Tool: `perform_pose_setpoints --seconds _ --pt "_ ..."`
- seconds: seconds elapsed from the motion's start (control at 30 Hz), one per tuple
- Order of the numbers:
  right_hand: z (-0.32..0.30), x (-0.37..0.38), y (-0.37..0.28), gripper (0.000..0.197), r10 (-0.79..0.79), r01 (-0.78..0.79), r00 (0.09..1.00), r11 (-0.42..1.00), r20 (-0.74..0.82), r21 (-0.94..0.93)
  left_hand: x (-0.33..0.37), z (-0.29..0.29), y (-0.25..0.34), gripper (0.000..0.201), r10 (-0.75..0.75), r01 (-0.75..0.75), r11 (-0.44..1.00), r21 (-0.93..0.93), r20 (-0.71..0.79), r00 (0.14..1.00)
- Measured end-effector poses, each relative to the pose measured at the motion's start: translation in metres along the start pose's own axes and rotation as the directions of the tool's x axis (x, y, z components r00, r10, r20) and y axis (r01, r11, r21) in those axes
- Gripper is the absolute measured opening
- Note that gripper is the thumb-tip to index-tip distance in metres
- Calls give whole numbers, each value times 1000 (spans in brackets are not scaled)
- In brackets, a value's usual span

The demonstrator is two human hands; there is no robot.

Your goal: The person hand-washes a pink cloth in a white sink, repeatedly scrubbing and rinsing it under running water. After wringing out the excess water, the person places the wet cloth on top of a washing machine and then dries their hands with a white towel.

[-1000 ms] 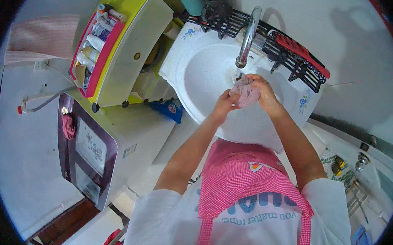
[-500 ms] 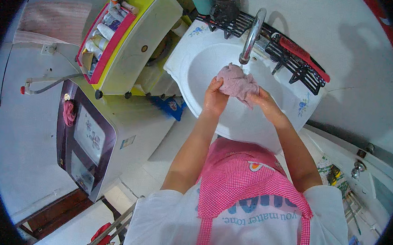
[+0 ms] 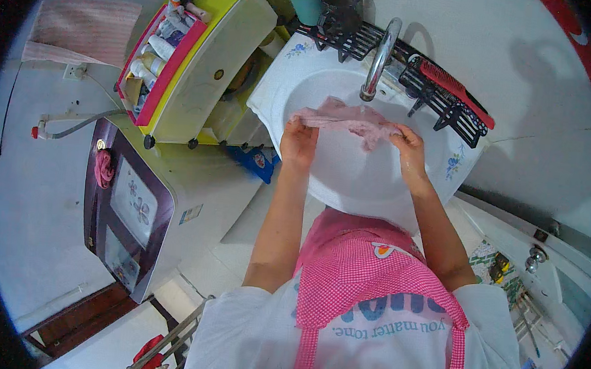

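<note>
A pink cloth (image 3: 347, 117) is stretched sideways over the white sink basin (image 3: 358, 172), just below the chrome faucet (image 3: 381, 59). My left hand (image 3: 299, 142) grips its left end, and my right hand (image 3: 409, 151) pinches its right end. The middle of the cloth is bunched and sags slightly, with a loose flap hanging near my right hand. Both hands are above the basin, apart from its surface. Whether water is running from the spout onto the cloth is hard to make out.
Behind the basin, a black rack (image 3: 445, 99) holds a red comb (image 3: 443, 77); a teal cup (image 3: 305, 1) stands at its left. A yellow-green shelf unit (image 3: 212, 55) with a pink bin of bottles and a washing machine (image 3: 171, 196) stand at the left. A white door (image 3: 543, 270) is at the right.
My hands have moved apart, the left one leftward and the right one slightly right. The cloth went from a bunched lump to a stretched strip between them.
</note>
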State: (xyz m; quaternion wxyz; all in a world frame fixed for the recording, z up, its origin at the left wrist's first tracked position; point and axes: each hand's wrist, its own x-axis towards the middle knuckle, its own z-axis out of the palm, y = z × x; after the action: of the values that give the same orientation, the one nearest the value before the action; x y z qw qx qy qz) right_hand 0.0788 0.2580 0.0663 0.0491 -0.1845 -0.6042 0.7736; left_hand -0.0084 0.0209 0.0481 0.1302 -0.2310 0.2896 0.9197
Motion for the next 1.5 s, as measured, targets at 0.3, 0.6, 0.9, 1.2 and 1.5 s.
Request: perform_pose_setpoints --seconds 0.3,0.6,0.9,1.2,1.5 --pt "-6 35 -5 35 124 -125 992 979 13 162 -9 9 16 29 -187 269 940 -209 344 920" --pt "7 44 -40 29 20 30 997 790 -75 612 -28 35 13 22 -290 336 933 -125 287 913" --pt "17 44 -4 47 10 -12 983 1000 182 11 -32 51 2 22 -346 355 935 -2 213 914" --pt "68 38 15 46 315 173 763 742 565 -647 -57 114 20 29 -168 185 983 -14 355 920" --pt "89 23 -13 50 362 -217 818 914 447 -344 -44 109 29 33 -57 56 998 15 292 955"
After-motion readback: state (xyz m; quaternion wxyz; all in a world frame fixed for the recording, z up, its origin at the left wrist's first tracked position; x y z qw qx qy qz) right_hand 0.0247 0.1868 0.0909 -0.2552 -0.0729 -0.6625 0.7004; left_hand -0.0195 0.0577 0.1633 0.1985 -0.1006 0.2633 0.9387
